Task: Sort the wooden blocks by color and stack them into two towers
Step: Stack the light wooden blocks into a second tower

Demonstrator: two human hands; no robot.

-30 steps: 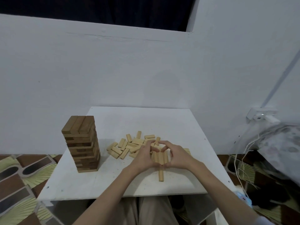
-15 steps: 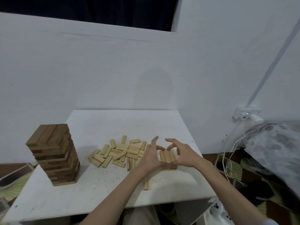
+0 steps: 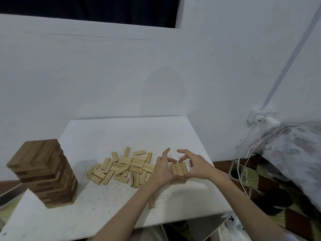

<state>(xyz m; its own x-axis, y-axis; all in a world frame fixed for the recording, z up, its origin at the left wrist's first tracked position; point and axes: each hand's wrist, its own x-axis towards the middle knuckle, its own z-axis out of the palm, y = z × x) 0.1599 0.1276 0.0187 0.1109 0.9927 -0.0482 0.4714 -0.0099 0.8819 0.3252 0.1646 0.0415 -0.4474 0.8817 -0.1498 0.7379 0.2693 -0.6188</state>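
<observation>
A person is sitting at a white table (image 3: 121, 136) set against a white wall, both bare forearms reaching in from 6 o'clock. The left hand (image 3: 160, 168) and the right hand (image 3: 196, 166) are flanking a low light-wood stack (image 3: 178, 169) at about 3 o'clock on the tabletop — its top layer is showing 3 pale blocks lying side by side, with at least 1 more layer just visible beneath. The left palm is lying against the stack's left side, fingers fairly straight and pointing toward 12 o'clock; the right hand is cupping the right side, its thumb and forefinger arching over the far edge with their tips near the left fingertips. Neither hand is gripping a block; whether the right palm is actually touching the wood I cannot tell. Just beside the left hand, toward 9 o'clock, a loose pile of light blocks (image 3: 125, 166) is lying flat in a jumble at the table's centre. A single light block (image 3: 152, 202) is lying near the front edge, partly hidden by the left forearm. At 9 o'clock, well apart from the pile, a dark-wood tower (image 3: 43, 173) is standing upright — many crossed layers of 3. At 3 o'clock, off the table, a wall socket (image 3: 262, 117) is trailing white cords (image 3: 243, 173) past a patterned fabric bundle (image 3: 295, 160).
</observation>
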